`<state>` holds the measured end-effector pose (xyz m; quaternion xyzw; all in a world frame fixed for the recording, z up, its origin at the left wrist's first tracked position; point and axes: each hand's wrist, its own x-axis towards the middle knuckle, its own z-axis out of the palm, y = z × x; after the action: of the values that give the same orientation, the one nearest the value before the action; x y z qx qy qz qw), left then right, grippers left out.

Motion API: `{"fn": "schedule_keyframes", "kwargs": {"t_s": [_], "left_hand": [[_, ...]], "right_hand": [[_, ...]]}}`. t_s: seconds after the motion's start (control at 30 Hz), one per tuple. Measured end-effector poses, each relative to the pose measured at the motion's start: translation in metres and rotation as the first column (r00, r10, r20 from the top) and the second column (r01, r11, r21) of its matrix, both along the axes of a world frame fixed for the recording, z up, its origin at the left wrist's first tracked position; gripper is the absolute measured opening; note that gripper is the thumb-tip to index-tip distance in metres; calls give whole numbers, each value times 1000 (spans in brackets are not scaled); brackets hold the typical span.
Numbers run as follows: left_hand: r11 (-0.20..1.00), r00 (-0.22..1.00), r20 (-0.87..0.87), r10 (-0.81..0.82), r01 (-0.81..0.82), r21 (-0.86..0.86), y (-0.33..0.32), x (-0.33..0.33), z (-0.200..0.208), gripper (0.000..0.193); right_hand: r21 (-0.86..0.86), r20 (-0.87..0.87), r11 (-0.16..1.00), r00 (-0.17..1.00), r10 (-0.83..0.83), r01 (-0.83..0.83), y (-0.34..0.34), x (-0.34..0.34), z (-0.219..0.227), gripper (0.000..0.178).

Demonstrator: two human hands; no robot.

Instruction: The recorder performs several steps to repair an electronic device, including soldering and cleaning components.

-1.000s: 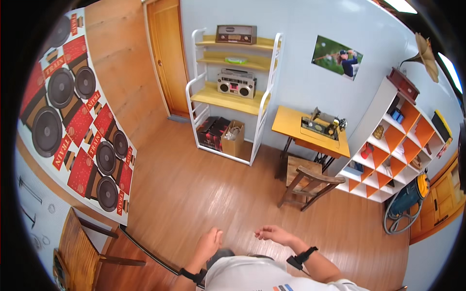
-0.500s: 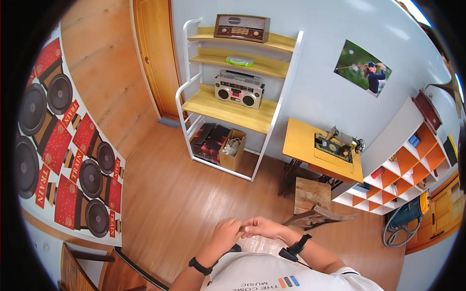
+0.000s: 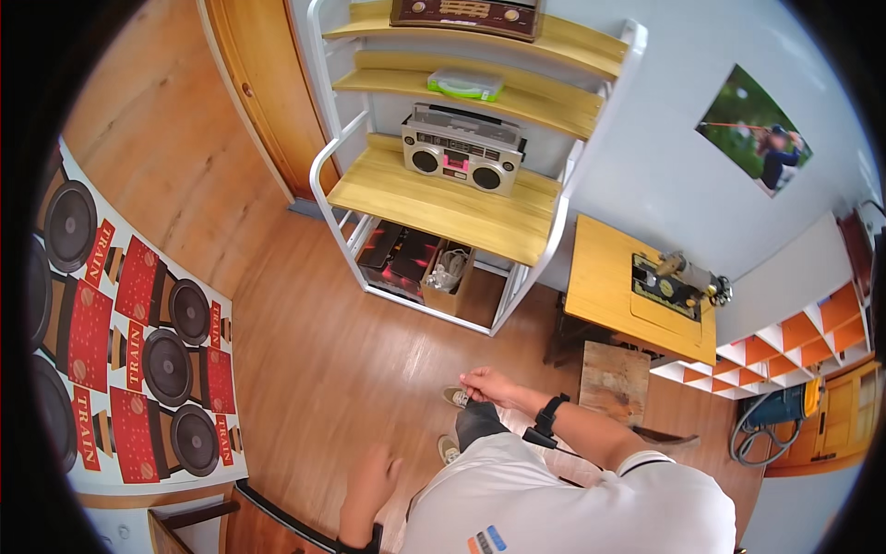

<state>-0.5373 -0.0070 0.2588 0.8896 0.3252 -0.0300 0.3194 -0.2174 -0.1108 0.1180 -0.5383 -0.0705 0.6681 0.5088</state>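
My right hand is held out over the floor in front of my body, its thumb and fingers pinched together. Whatever may be between those fingertips is too small to make out. Lower and to the left, my left hand hangs beside my body, blurred by motion, its fingers not clear. The two hands are apart. Nearest ahead is a white-framed shelf rack with wooden boards. On it are a silver boombox, a clear case with a green edge and an old brown radio.
Below the rack are a dark box and an open carton with white cables. At right, a sewing machine sits on a yellow table behind a wooden chair. A blue-and-yellow vacuum cleaner stands farther right.
My hands were together at the fingertips and have now parted. The left dropped down and to the left; the right moved up slightly. The rack appears closer, and my shoes have come into view.
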Motion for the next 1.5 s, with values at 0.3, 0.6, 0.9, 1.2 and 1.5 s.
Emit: {"fn": "schedule_keyframes", "kwargs": {"t_s": [0.3,0.6,0.9,1.2,1.5], "left_hand": [[840,852,-244,463,-510,-185,14,35,63,24],[649,664,-441,604,-731,-211,-7,64,75,26],[556,571,-383,726,-815,-162,-64,71,56,24],[240,239,-47,970,-970,27,-265,19,28,23],[-363,-355,201,913,-932,2,-523,13,-18,35]], "right_hand": [[-182,10,968,984,-176,175,119,177,-174,14],[-339,115,850,915,-387,403,232,257,-179,10],[-212,179,867,855,488,-450,172,187,-217,14],[59,618,-56,-7,786,-997,130,-38,-151,55],[-255,593,-473,-523,612,-843,55,-167,-136,25]]}}
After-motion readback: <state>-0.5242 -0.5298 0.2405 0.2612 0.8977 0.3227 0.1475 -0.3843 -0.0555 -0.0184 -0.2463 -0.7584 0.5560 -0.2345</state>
